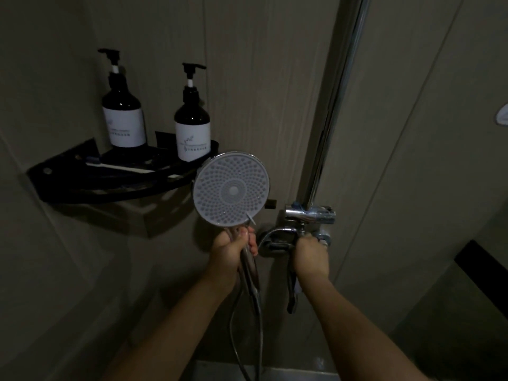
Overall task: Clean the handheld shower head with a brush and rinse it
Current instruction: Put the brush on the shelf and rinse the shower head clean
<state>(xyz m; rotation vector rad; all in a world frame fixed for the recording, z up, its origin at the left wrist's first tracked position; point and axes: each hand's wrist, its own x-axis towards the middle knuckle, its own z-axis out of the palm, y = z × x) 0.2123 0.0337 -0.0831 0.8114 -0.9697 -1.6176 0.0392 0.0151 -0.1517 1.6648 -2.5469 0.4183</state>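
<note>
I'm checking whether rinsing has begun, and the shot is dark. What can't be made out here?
Head view only:
- Water flow: none is visible from the shower head, but dimness could hide it.
- Tap: the right hand covers its handle, so its setting is hidden.
- Brush on the shelf: too dark to see its bristles.
- Bottle labels: print too small.
- Hose: cut off at the bottom edge.

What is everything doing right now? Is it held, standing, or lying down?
Shower head: held up, nozzle face toward the camera, no water showing.
Left hand: grips the shower head's handle.
Right hand: on the faucet, fingers curled round it.
Hose: hanging in a loop.
Two pump bottles: upright on the corner shelf.
Brush: lying flat on the shelf.
</note>
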